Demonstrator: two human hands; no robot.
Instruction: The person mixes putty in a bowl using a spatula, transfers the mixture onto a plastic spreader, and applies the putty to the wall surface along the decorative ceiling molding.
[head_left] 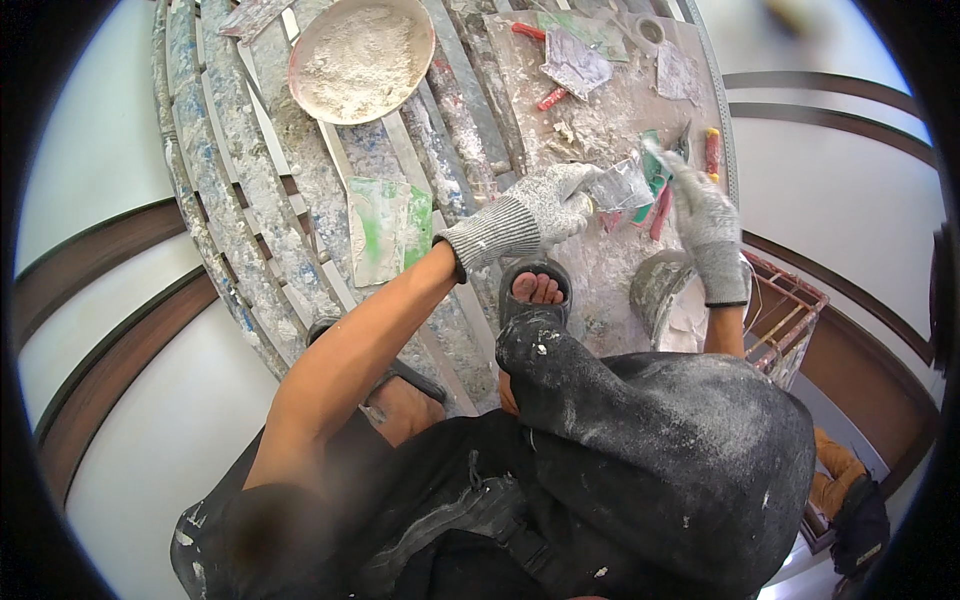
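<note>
In a grey knitted glove, my left hand (545, 210) grips a metal putty knife (622, 188) at the centre right, its blade smeared with plaster. My right hand (705, 220), also gloved, is raised just right of the blade; its fingers are blurred, so I cannot tell whether they hold anything. Behind them lie a green tool (655, 168) and red-handled tools (711, 152) on a plaster-crusted board (540, 140). A bucket of white plaster (650, 305) stands below my right hand. My sandalled foot (535, 288) rests under my left hand.
A dish of white powder (355, 60), a green-and-white sheet (390, 230), more scrapers (575, 60) and a tape roll (648, 30) lie on the slatted, splattered platform (215, 150). A rusty metal frame (785, 300) is at right; another person in brown trousers (835, 470) is at lower right.
</note>
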